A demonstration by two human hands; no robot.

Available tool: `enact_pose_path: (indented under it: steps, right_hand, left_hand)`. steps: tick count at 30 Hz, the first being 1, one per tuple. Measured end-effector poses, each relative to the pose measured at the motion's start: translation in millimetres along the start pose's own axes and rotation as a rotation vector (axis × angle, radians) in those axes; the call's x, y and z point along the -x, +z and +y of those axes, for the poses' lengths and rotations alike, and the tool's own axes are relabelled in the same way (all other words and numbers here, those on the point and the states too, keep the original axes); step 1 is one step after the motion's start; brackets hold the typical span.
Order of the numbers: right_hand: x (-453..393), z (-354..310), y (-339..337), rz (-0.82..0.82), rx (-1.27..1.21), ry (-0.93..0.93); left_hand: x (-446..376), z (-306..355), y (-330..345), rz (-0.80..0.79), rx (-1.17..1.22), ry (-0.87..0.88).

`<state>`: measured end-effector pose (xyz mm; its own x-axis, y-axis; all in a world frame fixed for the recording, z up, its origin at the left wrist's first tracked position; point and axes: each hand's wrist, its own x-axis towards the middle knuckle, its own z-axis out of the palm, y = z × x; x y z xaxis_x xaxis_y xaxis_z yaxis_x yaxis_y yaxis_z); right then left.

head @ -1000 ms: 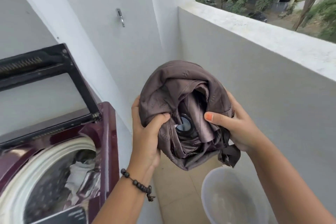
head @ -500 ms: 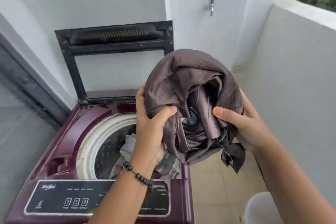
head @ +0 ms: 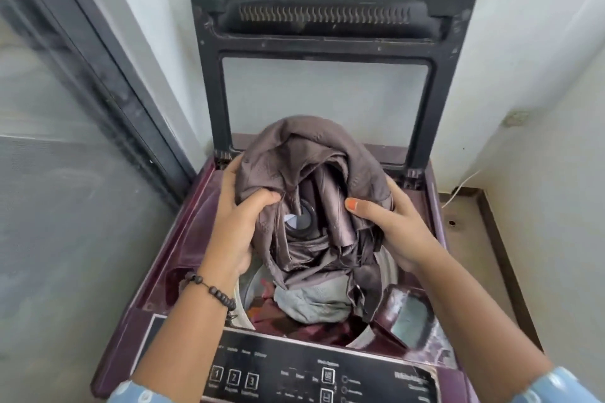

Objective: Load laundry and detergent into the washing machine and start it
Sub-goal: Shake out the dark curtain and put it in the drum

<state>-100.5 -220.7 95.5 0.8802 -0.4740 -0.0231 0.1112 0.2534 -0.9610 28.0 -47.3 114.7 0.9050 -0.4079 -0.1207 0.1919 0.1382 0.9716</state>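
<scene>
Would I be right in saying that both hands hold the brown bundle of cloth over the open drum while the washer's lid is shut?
Not quite: the lid stands raised, as the head view shows. Otherwise yes: the left hand and right hand grip the brown bundle over the open drum.

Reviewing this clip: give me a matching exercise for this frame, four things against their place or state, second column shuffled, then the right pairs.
Things
1. brown garment
2. washer lid
3. beaded bracelet
4. grey cloth

Place or state
A. standing open against the wall
B. lying in the drum
C. gripped by the left hand and right hand above the drum
D. round the left wrist

Pairs: 1-C, 2-A, 3-D, 4-B
</scene>
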Motion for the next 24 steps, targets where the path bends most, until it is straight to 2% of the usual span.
enact_pose_path:
  steps: [7, 11, 13, 17, 24]
  right_hand:
    - [-29.8, 80.4, -6.5, 0.152, 0.220, 0.275]
    - [-38.0, 109.2, -6.5, 0.157, 0.285, 0.417]
    - [-42.6, 122.5, -8.5, 0.085, 0.315, 0.527]
    - [-46.0, 148.5, -9.3, -0.278, 0.507, 0.833]
    - [-44.1, 166.8, 2.9, -0.306, 0.788, 0.717]
  left_hand:
    - [-44.1, -67.4, -38.9, -0.054, -0.244, -0.256]
    - [-59.1, -86.6, -51.0, -0.085, -0.381, -0.354]
    - [-64.7, -92.6, -57.1, -0.148, -0.494, -0.360]
    - [-71.6, -101.8, -62.0, -0.261, -0.665, -0.317]
    - [-62.4, -116.9, -56.4, -0.358, -0.876, -0.235]
